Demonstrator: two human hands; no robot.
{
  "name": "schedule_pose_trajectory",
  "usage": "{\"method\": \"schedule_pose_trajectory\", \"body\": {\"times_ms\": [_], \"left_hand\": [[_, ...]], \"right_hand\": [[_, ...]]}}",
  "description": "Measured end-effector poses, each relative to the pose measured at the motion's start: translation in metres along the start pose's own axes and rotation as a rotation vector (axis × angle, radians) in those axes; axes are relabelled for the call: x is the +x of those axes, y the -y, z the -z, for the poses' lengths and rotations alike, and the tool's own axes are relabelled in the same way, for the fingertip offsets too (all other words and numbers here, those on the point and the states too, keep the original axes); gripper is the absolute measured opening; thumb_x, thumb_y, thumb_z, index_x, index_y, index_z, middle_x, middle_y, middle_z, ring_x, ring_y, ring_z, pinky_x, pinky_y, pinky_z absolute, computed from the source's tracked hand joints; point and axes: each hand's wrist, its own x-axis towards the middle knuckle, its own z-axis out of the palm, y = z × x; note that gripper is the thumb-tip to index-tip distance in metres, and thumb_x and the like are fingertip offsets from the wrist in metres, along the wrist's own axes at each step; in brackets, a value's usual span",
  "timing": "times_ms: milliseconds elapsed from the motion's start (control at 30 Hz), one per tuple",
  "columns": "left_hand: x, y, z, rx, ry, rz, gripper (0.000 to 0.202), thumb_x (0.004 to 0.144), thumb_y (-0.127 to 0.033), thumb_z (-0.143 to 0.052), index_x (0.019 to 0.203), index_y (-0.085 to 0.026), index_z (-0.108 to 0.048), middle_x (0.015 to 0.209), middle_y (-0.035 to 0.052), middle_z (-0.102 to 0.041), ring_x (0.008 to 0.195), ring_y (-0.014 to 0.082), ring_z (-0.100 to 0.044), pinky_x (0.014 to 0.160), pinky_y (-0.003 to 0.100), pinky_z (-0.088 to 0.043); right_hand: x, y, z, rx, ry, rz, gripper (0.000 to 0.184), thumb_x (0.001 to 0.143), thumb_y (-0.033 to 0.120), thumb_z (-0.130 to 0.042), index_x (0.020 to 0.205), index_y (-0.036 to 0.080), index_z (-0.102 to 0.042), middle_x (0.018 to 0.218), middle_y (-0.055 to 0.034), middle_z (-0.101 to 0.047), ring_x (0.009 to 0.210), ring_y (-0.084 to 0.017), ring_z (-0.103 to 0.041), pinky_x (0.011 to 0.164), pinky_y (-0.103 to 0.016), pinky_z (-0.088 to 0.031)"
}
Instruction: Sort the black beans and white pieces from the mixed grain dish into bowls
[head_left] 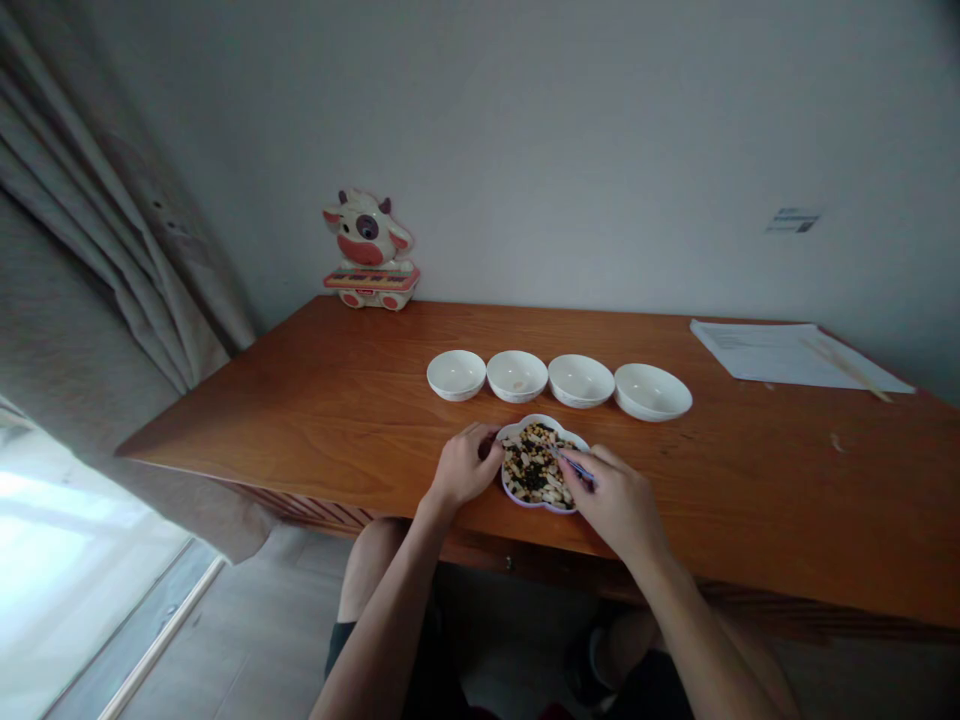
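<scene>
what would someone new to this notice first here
Probably the cow-shaped toy with a keyboard, standing against the wall at the desk's back left. Next, the flower-shaped dish of mixed grains near the front edge, between left hand and right hand, and the row of four white bowls just behind it.
</scene>
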Motion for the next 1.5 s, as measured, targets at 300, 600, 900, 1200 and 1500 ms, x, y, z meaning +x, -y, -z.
{"method": "schedule_pose_trajectory", "body": {"times_ms": [300,600,900,1200,1500], "left_hand": [[0.006,0.001,-0.001,0.051,-0.026,0.039,0.028,0.100,-0.032,-0.046,0.096,-0.020,-0.071,0.096,0.0055,-0.076,0.086,0.0185,-0.069,0.076,0.026,-0.048],[0.024,0.006,0.013,0.192,0.046,-0.026,0.031,0.100,-0.031,-0.045,0.082,-0.019,-0.068,0.087,0.0064,-0.074,0.076,0.0183,-0.066,0.068,0.026,-0.044],[0.025,0.019,0.009,0.193,0.035,-0.044,0.037,0.103,-0.033,-0.039,0.081,-0.019,-0.065,0.086,0.0058,-0.073,0.076,0.0176,-0.065,0.070,0.026,-0.044],[0.025,0.020,0.007,0.209,0.029,-0.017,0.038,0.105,-0.034,-0.036,0.084,-0.020,-0.064,0.089,0.0063,-0.074,0.078,0.0183,-0.067,0.068,0.026,-0.041],[0.024,0.018,0.008,0.233,0.036,0.003,0.037,0.105,-0.033,-0.037,0.083,-0.021,-0.064,0.088,0.0063,-0.074,0.077,0.0188,-0.067,0.068,0.026,-0.042]], "right_hand": [[0.012,-0.002,0.004,-0.054,0.093,0.036,0.026,0.099,0.030,-0.055,0.109,0.021,-0.078,0.092,-0.0064,-0.073,0.078,-0.019,-0.069,0.066,-0.029,-0.049],[0.034,-0.009,0.000,-0.037,0.165,0.090,0.029,0.100,0.032,-0.051,0.109,0.022,-0.077,0.089,-0.0059,-0.072,0.078,-0.018,-0.069,0.067,-0.028,-0.049],[0.037,-0.009,-0.008,0.038,0.144,0.073,0.028,0.100,0.031,-0.053,0.110,0.021,-0.077,0.092,-0.0062,-0.073,0.081,-0.019,-0.070,0.072,-0.029,-0.050],[0.036,-0.012,-0.013,0.041,0.155,0.066,0.029,0.101,0.033,-0.051,0.115,0.022,-0.075,0.096,-0.0060,-0.073,0.085,-0.019,-0.070,0.073,-0.029,-0.051],[0.034,-0.011,-0.014,-0.035,0.131,0.114,0.033,0.102,0.037,-0.048,0.117,0.023,-0.074,0.095,-0.0069,-0.072,0.081,-0.019,-0.069,0.068,-0.029,-0.050]]}}
